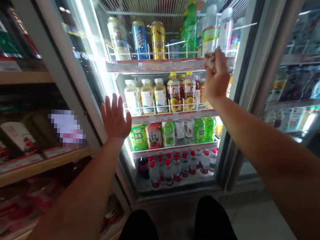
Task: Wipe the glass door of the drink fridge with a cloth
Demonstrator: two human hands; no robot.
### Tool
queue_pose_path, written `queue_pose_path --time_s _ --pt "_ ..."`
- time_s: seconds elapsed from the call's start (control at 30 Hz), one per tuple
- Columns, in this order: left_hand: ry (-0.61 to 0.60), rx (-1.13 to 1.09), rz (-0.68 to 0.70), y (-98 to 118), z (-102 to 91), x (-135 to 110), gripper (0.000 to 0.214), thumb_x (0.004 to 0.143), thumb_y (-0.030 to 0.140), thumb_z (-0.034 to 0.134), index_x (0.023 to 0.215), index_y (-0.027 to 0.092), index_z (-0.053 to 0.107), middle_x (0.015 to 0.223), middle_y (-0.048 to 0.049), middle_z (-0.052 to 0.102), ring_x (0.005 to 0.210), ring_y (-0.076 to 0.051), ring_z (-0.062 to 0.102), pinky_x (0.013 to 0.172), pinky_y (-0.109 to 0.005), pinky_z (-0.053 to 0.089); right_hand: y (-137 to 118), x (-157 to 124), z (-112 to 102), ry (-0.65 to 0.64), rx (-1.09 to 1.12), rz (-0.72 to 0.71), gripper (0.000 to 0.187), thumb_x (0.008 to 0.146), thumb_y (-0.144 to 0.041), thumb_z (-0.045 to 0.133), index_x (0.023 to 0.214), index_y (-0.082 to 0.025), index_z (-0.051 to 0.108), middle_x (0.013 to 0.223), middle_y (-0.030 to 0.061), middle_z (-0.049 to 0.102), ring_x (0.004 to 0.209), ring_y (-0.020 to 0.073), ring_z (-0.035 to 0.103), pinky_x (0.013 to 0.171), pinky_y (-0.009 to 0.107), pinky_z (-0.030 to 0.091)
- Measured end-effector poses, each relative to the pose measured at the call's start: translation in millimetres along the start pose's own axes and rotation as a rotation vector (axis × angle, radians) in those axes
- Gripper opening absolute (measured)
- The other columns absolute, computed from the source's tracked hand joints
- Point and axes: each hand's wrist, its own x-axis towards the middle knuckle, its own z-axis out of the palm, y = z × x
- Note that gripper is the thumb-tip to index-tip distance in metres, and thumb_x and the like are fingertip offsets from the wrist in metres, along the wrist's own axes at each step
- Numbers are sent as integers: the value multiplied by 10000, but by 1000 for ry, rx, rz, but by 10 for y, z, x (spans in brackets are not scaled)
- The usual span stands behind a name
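I face an open drinks fridge with its glass door [80,55] swung out to the left. My left hand [114,117] is flat and open, its fingers spread against the edge of that door. My right hand [216,76] is raised to the front rail of the top shelf [157,65] and is closed around a small crumpled cloth [210,60], which presses on the rail. Behind it stand clear bottles [210,33] and a green soda bottle [191,28]. Cans [140,38] stand further left on the same shelf.
Lower fridge shelves hold yellow juice bottles [147,96], green cartons [139,136] and red-capped water bottles [170,170]. Wooden store shelves [34,163] with packaged goods run along the left. A second closed fridge door [302,70] is at the right. My knees [213,223] show at the bottom.
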Motion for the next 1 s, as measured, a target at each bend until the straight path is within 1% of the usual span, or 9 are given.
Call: queue_pose_path --time_s 0.1,0.17,0.23,0.37,0.43,0.6,0.7,0.83,1.0 --pt "-25 -37 0 -10 -1 -5 695 1013 468 386 1623 156 267 1674 -80 191 1565 -265 1 1289 -489 -24 -433 -204 80 -6 3 -49 573 1006 -227 312 1577 -218 347 1606 49 401 1535 234 291 1298 494 232" --pt "-29 -31 -5 -18 0 -7 679 1021 459 367 1628 176 255 1677 -64 183 1565 -251 -6 1287 -485 -29 -657 -271 146 -78 29 -86 574 1010 -243 311 1583 -261 337 1592 20 427 1530 237 304 1295 522 229" --pt "-25 -27 -5 -27 5 -9 665 1026 449 363 1627 183 260 1677 -55 184 1566 -248 2 1287 -484 -26 -786 -151 242 -109 29 -93 576 1019 -247 301 1594 -284 312 1589 1 430 1537 226 286 1299 519 219" --pt "6 -19 32 -43 22 -17 656 1027 421 394 1615 149 292 1669 -79 209 1566 -263 32 1290 -474 -5 -973 269 499 -48 -10 -59 588 1005 -179 298 1584 -272 342 1597 -21 416 1551 179 244 1311 442 221" --pt "28 -16 47 -47 32 -24 643 1033 418 388 1607 137 311 1664 -89 225 1565 -266 51 1291 -465 5 -1141 269 618 -21 -17 -55 598 992 -144 286 1572 -264 365 1598 -25 414 1550 163 245 1310 427 233" --pt "48 -29 51 -39 38 -35 623 1048 423 365 1612 167 303 1665 -67 218 1564 -264 60 1292 -463 5 -1647 -62 787 -214 9 -252 595 978 -88 278 1533 -237 433 1583 -20 443 1533 158 290 1309 417 235" --pt "54 -26 58 -27 28 -36 619 1048 420 370 1614 179 301 1664 -58 219 1564 -257 66 1293 -463 20 -1856 135 873 -274 -7 -288 584 971 -42 285 1514 -171 459 1599 -6 422 1529 157 296 1300 360 248" --pt "55 -37 51 -18 18 -35 618 1044 420 372 1610 180 311 1662 -50 230 1564 -260 69 1290 -473 25 -2072 520 1030 -233 -36 -160 587 980 -19 305 1536 -168 417 1629 -23 366 1543 163 260 1308 365 218" --pt "45 -66 46 -22 17 -34 617 1043 428 382 1600 167 331 1659 -74 247 1563 -272 61 1286 -471 4 -2310 425 1100 -348 -30 -281 534 1021 -61 294 1518 -207 426 1624 -79 364 1543 117 237 1321 347 205"
